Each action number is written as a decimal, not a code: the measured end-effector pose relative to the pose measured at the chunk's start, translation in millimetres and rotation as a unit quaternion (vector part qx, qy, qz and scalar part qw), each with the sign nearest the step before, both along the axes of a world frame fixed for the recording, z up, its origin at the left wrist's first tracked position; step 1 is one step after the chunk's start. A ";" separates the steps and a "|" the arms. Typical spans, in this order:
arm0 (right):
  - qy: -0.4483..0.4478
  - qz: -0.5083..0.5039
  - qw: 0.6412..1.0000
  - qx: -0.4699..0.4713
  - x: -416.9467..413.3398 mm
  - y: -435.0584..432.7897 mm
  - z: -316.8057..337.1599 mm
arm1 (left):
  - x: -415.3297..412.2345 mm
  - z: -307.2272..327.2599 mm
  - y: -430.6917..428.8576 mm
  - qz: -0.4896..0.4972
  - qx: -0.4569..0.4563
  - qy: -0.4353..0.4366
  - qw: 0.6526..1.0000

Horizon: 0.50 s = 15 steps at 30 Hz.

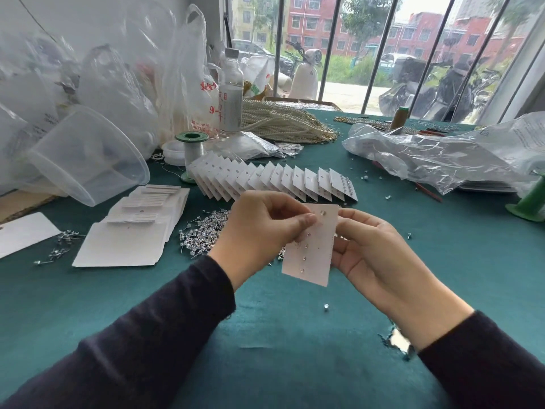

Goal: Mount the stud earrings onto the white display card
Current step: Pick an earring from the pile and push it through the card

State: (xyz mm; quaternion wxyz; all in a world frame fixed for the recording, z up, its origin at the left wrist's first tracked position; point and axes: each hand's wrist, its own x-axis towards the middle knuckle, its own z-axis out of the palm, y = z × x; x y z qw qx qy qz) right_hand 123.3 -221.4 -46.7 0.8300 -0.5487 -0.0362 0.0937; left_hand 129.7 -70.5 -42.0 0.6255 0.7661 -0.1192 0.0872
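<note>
I hold a white display card upright above the green table. Several small studs sit in a column down its left side, and a hole shows near its top. My right hand grips the card's right edge from behind. My left hand pinches at the card's upper left; whether a stud is between the fingertips is hidden. A pile of loose silver stud earrings lies just behind my left hand.
A fanned row of filled cards lies beyond my hands. Stacks of blank cards and a clear tub lie to the left, crumpled plastic bags to the right. A stray stud lies near me.
</note>
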 end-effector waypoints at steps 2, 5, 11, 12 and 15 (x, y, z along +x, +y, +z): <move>0.014 0.000 0.999 0.031 -2.1 2.1 3.0 | -1.2 -0.5 -2.7 0.048 0.060 -0.068 0.995; 0.028 -0.009 0.998 0.057 -4.5 5.7 4.4 | -7.5 -0.5 -7.9 0.073 0.150 -0.181 0.969; 0.036 -0.039 0.994 0.095 -8.4 9.0 7.4 | -17.5 -0.8 -15.3 0.054 0.262 -0.231 0.935; 0.042 -0.050 0.992 0.105 -8.7 9.5 7.2 | -17.6 -0.8 -16.1 0.058 0.266 -0.232 0.934; 0.061 -0.079 0.984 0.147 -8.9 11.1 5.3 | -18.3 -1.1 -18.8 0.072 0.276 -0.252 0.925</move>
